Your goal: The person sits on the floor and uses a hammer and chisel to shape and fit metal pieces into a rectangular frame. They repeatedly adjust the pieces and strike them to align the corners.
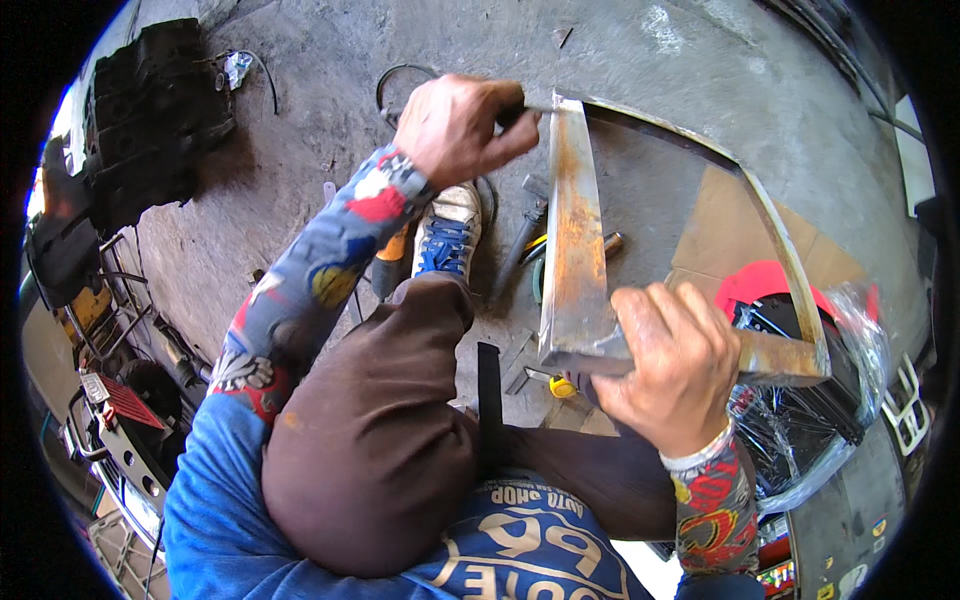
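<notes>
My left hand [465, 130] is closed round a slim dark-handled tool [538, 109], whose thin metal end reaches the far left corner of a metal frame [578, 225]. Whether that tool is a file or a screwdriver I cannot tell. Rust stains the frame's broad left bar, and a narrower curved bar bounds its far and right sides. Over the frame's near bar, my right hand [680, 365] wraps its fingers and thumb, gripping it above my leg. Below the frame, a hammer [525, 225] lies on the floor beside my shoe.
A yellow tape measure [562, 386] lies under the near bar. Cardboard [715, 235] and a red-edged, plastic-wrapped part [800, 420] sit beneath the frame's right side. A black panel [160, 115] stands far left, with a cable [385, 85] behind my left hand. Metal parts [125, 400] crowd the left.
</notes>
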A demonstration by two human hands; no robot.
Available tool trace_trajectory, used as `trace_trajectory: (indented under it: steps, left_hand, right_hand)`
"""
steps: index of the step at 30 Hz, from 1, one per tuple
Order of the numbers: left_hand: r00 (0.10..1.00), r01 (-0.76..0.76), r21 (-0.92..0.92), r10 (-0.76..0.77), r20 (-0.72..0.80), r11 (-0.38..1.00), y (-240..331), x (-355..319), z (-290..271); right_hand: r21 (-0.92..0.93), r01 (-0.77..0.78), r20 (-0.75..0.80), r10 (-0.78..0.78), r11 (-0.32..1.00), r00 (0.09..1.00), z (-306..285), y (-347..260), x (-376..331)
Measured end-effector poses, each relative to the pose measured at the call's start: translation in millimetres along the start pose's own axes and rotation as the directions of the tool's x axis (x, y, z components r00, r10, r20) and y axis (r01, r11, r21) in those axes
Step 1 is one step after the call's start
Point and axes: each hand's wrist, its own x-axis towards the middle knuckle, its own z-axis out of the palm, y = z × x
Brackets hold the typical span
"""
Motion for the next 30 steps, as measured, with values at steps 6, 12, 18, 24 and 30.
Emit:
trace_trajectory:
  steps: [6, 12, 18, 24, 30]
  left_hand:
    - [0.995, -0.032, -0.047, 0.036, 0.092, 0.998, 76.8, -44.0, -52.0]
    - [0.978, -0.140, 0.069, 0.127, 0.168, 0.988, 113.8, -51.9, -76.4]
    - [0.971, -0.156, 0.094, 0.136, 0.195, 0.983, 116.6, -63.0, -85.3]
    - [0.983, -0.146, 0.033, 0.141, 0.121, 0.989, 116.9, -63.5, -77.9]
    - [0.979, -0.173, 0.063, 0.165, 0.117, 0.983, 118.5, -62.4, -76.6]
  right_hand:
    - [-0.034, -0.011, -0.065, 0.009, 0.999, 0.998, -6.5, 0.0, 3.4]
    - [-0.036, -0.019, -0.083, 0.015, 0.999, 0.996, -6.0, 0.3, 0.5]
    - [-0.051, -0.009, -0.131, 0.002, 0.999, 0.991, -2.6, -1.4, -1.8]
    - [-0.074, -0.014, -0.147, 0.003, 0.997, 0.989, -7.1, -0.1, 5.1]
    - [-0.077, -0.021, -0.134, 0.011, 0.997, 0.991, -9.9, -0.2, 6.7]
